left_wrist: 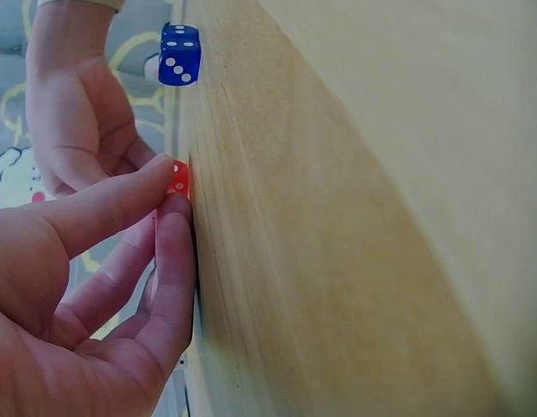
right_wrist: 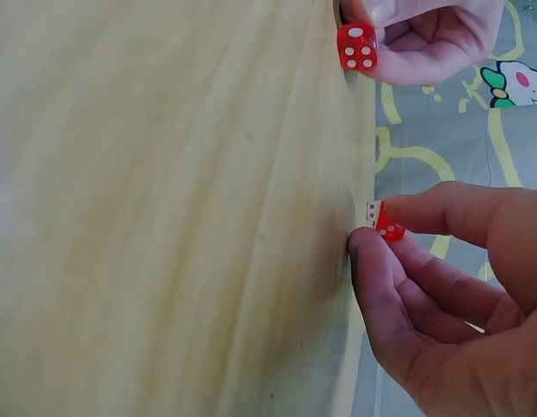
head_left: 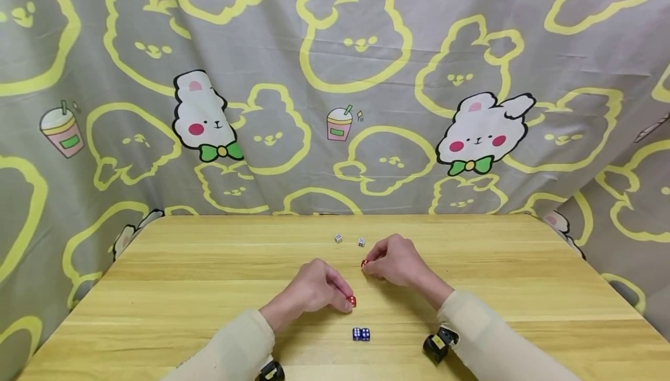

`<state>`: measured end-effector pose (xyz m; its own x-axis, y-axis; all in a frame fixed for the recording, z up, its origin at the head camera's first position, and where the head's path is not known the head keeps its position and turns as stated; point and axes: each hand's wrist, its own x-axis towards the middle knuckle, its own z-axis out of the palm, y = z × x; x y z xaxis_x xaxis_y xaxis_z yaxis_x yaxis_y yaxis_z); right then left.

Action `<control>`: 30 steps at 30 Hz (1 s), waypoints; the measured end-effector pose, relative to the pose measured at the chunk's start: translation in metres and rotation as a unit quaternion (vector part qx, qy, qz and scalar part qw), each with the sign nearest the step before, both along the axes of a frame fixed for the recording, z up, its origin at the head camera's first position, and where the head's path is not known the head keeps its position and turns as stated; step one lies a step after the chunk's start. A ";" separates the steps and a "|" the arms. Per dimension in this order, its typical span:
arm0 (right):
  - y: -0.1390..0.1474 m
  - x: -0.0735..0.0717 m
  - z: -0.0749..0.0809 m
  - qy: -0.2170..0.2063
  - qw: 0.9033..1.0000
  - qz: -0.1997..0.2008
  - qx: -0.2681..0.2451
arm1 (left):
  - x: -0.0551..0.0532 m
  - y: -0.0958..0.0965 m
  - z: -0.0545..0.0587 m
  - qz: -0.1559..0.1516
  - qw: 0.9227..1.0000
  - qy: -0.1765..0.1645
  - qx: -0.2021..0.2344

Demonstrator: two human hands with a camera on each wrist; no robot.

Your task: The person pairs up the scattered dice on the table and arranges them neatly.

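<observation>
Within left grip (head_left: 314,289), red die (head_left: 353,301)

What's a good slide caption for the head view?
Two hands each pinch a red die at a wooden table, two white dice beyond, two blue dice nearer.

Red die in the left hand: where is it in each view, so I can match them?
Head: the red die is low, just right of centre.
Left wrist: the red die is left of centre, partly covered by the grip.
Right wrist: the red die is near the top, right of centre.
Shared landmark: the left hand pinching it.
</observation>
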<state>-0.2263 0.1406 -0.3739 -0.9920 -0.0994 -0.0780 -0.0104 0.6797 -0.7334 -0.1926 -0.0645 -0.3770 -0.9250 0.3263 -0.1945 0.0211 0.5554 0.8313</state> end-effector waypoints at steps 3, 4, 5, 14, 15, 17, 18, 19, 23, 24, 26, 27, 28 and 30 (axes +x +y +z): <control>0.000 0.004 0.002 -0.002 1.000 0.011 -0.004 | 0.001 0.000 0.000 0.003 1.000 -0.003 -0.001; -0.001 0.006 0.002 -0.002 1.000 0.014 -0.004 | 0.001 0.000 0.000 0.004 1.000 -0.003 -0.002; -0.001 0.007 0.003 -0.002 1.000 0.016 -0.003 | 0.001 0.000 0.000 0.004 1.000 -0.004 -0.002; 0.005 0.020 0.005 -0.017 0.999 0.049 0.007 | 0.001 0.001 0.000 0.005 1.000 -0.002 -0.001; 0.006 0.022 0.004 -0.019 0.998 0.054 0.004 | 0.001 0.001 0.000 0.006 1.000 -0.002 -0.002; 0.008 0.024 0.003 -0.022 0.998 0.062 0.000 | 0.001 0.002 0.001 0.007 1.000 0.000 -0.004; 0.009 0.025 0.003 -0.023 0.998 0.064 -0.003 | 0.001 0.002 0.001 0.007 1.000 0.000 -0.006; 0.009 0.026 0.002 -0.024 0.997 0.066 -0.006 | 0.001 0.002 0.001 0.007 1.000 0.002 -0.007; 0.010 0.029 0.002 -0.033 0.996 0.077 -0.015 | 0.001 0.003 0.001 0.007 1.000 0.005 -0.011; 0.010 0.030 0.002 -0.036 0.996 0.079 -0.018 | 0.001 0.003 0.001 0.007 1.000 0.005 -0.012; 0.010 0.031 0.002 -0.042 0.995 0.084 -0.023 | 0.001 0.003 0.001 0.007 1.000 0.004 -0.013; 0.009 0.032 0.002 -0.044 0.995 0.086 -0.025 | 0.001 0.003 0.001 0.007 1.000 0.004 -0.014; 0.009 0.032 0.003 -0.046 0.995 0.087 -0.028 | 0.001 0.003 0.001 0.007 1.000 0.003 -0.014; 0.009 0.033 0.003 -0.051 0.994 0.088 -0.031 | 0.001 0.002 0.002 0.007 1.000 0.003 -0.015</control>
